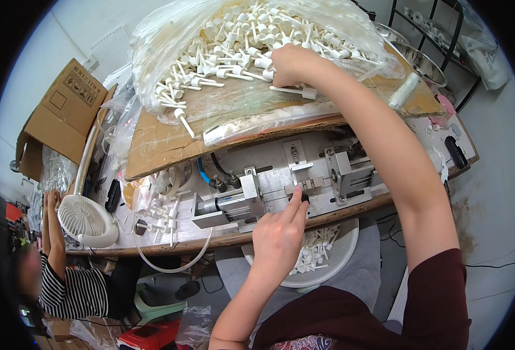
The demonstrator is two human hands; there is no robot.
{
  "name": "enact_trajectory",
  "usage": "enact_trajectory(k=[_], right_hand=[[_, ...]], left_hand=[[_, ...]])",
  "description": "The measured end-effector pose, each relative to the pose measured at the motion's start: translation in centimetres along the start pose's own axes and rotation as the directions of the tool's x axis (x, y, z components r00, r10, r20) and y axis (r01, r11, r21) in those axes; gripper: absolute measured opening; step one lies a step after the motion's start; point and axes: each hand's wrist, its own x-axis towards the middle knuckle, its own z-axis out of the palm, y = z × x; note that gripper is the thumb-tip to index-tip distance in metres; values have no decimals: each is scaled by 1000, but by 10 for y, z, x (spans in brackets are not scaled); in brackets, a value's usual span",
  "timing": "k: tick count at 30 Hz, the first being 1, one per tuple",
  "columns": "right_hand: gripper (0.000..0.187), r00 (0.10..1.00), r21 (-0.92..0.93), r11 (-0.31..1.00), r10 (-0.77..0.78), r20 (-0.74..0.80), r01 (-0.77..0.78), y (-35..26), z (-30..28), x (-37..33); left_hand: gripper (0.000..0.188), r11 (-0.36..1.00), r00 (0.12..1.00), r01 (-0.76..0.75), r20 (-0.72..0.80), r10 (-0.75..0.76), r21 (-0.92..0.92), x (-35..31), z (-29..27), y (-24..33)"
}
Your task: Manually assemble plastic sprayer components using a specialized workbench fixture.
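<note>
My right hand (293, 65) reaches over the heap of white plastic stems with caps (234, 49). Its fingers are curled down among the pieces, and what they hold is hidden. One loose capped stem (295, 91) lies just below it. My left hand (278, 236) is at the metal clamping fixture (335, 203), with index and middle fingers stretched out. The index fingertip touches the small slotted block (311, 184) at the fixture's middle, by a white piece. No grip on anything shows in that hand.
A cardboard sheet (158, 146) carries the heap in clear plastic. Below the bench edge stands a white basket (350, 251) with more stems. A white fan (88, 220), a hose loop and a carton (65, 111) are at left, near a co-worker in a striped shirt (85, 297).
</note>
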Motion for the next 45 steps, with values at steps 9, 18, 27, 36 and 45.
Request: enact_trajectory(k=[9,18,27,36,45], right_hand=[[35,986,373,919,-76,-150,128,27,-16,-20],[27,999,998,65,-47,11,-8,-8,26,-170],[20,910,817,456,-370,-187,353,-24,74,-241],[9,966,970,23,-99,-238,242,3,109,-260],[20,956,947,-211,219,-197,244,-11,132,-255]], left_hand=[[31,1000,998,30,61,-30,-8,-1,3,1],[39,716,944,214,-49,-328,-664,6,-35,5],[24,-63,858,401,398,-324,-914,-5,-50,-10],[33,-179,859,443,473,-195,-879,-18,-51,-17],[39,434,973,227,189,-130,-872,-14,-40,-6]])
